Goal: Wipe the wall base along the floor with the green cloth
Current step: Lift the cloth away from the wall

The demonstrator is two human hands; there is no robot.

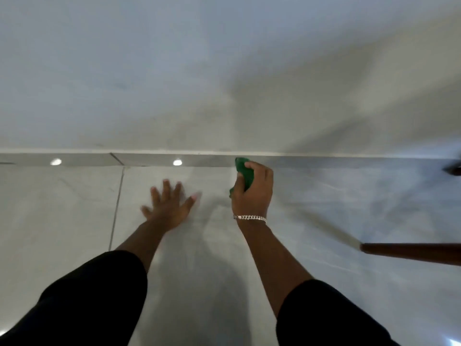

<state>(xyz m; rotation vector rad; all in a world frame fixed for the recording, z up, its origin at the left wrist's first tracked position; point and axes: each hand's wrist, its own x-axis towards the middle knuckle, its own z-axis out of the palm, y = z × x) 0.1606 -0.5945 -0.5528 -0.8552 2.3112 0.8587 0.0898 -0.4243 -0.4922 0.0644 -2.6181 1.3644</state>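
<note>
A glossy grey wall base (149,159) runs across the view where the pale wall meets the tiled floor. My right hand (253,189), with a silver bracelet on the wrist, is closed around a bunched green cloth (244,168), whose top end presses against the wall base. My left hand (168,204) lies flat on the floor tile with fingers spread, a short way left of the cloth and clear of the base; it is blurred.
A pale tiled floor (62,208) with a grout line at the left stretches toward me. A dark wooden furniture leg (411,250) reaches in from the right edge, and another dark piece (454,169) sits near the base at far right.
</note>
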